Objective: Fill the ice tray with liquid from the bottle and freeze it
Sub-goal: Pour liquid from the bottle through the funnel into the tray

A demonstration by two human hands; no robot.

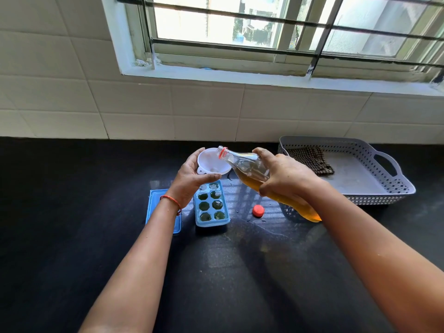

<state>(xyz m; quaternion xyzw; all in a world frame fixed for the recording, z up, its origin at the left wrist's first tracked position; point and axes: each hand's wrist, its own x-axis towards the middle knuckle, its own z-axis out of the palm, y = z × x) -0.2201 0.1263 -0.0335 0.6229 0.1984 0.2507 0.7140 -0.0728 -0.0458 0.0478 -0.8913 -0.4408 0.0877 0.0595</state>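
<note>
The tray (211, 204) sits flat on the dark counter (72, 200), short end toward us, so nothing tips out. Its six near cells look dark with liquid, while the two far ones look paler, so we judge them the ones left to fill. Over that far end we hold the funnel (211, 162), which should keep the stream to one small cell. Our left hand (192, 179) curls round its rim, thumb in front and fingers behind, steadying it from the side and leaving the mouth free.

Our right hand (286, 179) wraps round the middle of the bottle (254, 174), which is tilted neck-down so its mouth meets the funnel's edge. The amber liquid lies in the lower body and we see no stream, so more tilt seems needed.

The red cap (258, 211) lies just right of the tray, within reach for closing. A blue lid (152, 212) lies to the left, partly under our forearm. A basket (374, 200) with a checked cloth (312, 159) stands well to the right, out of the way.
</note>
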